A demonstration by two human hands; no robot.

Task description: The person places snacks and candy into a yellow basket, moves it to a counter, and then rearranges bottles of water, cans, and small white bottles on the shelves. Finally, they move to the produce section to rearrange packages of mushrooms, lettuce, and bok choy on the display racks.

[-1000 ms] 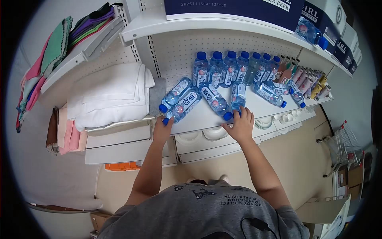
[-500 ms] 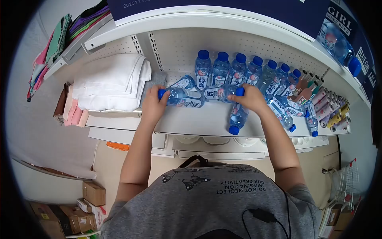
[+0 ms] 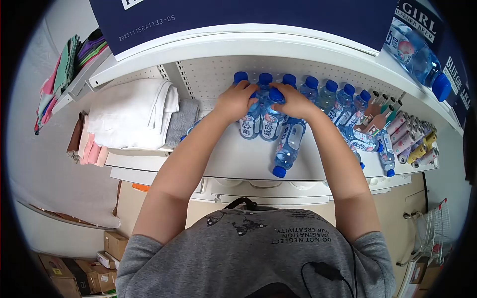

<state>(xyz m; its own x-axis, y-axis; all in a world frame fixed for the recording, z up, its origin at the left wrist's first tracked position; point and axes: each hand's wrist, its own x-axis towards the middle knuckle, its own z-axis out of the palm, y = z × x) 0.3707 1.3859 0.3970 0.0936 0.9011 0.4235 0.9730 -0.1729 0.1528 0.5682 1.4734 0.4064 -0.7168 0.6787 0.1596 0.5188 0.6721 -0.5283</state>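
Note:
Two blue-capped bottles stand upright side by side in front of the back row on the white shelf. My left hand is wrapped round the top of the left bottle. The right bottle has its cap and neck in the fingers of my right hand. Behind them several upright bottles form a row along the perforated back panel. Just right of the held pair, a bottle lies with its cap toward the shelf's front edge. Further right, more bottles lie on their sides.
Folded white cloths and a grey cloth are on the left. Rolled cans or tubes fill the right end. An upper shelf edge overhangs the bottles. A wire cart stands at lower right.
The two bottles that were held lying sideways now stand upright before the row. My hands have moved closer together, onto their tops. The view has shifted slightly.

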